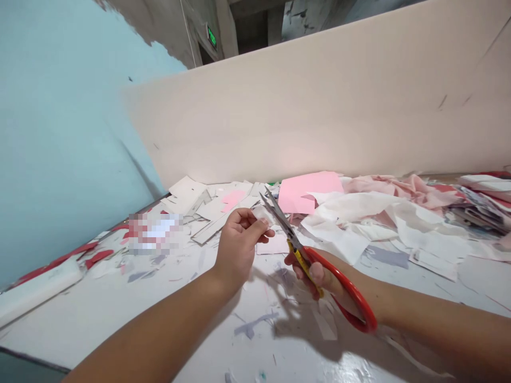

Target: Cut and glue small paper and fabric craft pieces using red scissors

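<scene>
The white desk (120, 319) is strewn with paper offcuts (379, 223), and a pink sheet (307, 189) lies among them near the back board. Above the desk, the right hand (323, 274) has its fingers closed around the red loops of the scissors (297, 250) (yellow along the shanks, blades parted). The blades meet a small white paper scrap (263, 213), pinched by the thumb and fingers of the left hand (235, 247).

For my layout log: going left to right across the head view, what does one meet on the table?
Red scraps → left hand pinching a paper scrap → right hand holding scissors → pink cloth → stack of papers at the far right.
</scene>
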Motion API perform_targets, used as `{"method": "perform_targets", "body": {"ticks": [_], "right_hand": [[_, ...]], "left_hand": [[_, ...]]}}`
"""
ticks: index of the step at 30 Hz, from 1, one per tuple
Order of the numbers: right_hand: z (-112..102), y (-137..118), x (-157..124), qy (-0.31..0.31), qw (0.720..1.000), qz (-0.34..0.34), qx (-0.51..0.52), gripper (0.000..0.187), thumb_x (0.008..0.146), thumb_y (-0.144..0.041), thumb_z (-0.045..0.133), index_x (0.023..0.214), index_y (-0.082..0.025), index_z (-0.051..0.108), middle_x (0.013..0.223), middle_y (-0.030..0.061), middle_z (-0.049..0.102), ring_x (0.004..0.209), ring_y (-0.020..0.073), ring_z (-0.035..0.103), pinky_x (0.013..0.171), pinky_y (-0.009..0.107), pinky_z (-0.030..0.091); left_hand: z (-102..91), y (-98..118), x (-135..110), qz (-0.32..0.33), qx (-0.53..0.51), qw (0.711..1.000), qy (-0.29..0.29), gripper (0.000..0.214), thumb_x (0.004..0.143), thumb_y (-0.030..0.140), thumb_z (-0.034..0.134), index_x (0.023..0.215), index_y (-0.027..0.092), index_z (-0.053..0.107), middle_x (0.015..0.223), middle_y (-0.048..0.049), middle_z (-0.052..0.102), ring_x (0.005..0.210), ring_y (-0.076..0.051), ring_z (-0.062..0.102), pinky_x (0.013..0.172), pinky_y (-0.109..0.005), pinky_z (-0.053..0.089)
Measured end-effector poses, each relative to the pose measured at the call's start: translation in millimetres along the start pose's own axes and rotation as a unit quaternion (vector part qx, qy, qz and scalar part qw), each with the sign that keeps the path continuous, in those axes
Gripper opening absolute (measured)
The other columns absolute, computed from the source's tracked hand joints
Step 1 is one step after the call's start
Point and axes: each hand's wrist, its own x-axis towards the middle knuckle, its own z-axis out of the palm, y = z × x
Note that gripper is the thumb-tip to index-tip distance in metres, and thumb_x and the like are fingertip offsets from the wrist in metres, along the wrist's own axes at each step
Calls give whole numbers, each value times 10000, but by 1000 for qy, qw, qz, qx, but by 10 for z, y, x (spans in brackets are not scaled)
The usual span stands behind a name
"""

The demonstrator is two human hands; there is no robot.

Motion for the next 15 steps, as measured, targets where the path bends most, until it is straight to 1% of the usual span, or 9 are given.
{"method": "perform_targets", "body": {"ticks": [2,5,9,15], "right_hand": [[21,23,4,7,1000,-1,-6,557,723,-742,309,815,-206,428,710,-13,392,562,115,356,523,276,368],[38,24,10,20,998,-24,-55,561,726,-754,260,725,-209,394,642,-26,356,543,122,340,515,279,339],[48,-25,22,17,994,-46,-98,550,748,-739,228,668,-208,348,588,-36,321,515,116,317,494,271,297],[58,-90,15,16,991,-32,-126,544,756,-729,237,687,-201,349,617,-33,328,534,109,308,482,253,281]], "left_hand": [[6,-2,-8,-5,2,1000,2,188,689,213,659,750,193,482,611,74,530,572,-85,601,545,-196,448],[17,-5,-11,-13,5,1000,4,192,688,213,661,743,193,478,606,73,529,569,-90,603,542,-202,450],[30,-1,-10,-12,3,1000,4,195,683,209,664,735,190,477,592,73,528,557,-91,598,535,-203,449],[19,20,-34,-13,3,1000,4,181,686,206,656,738,183,485,621,57,567,559,-87,598,545,-204,449]]}}
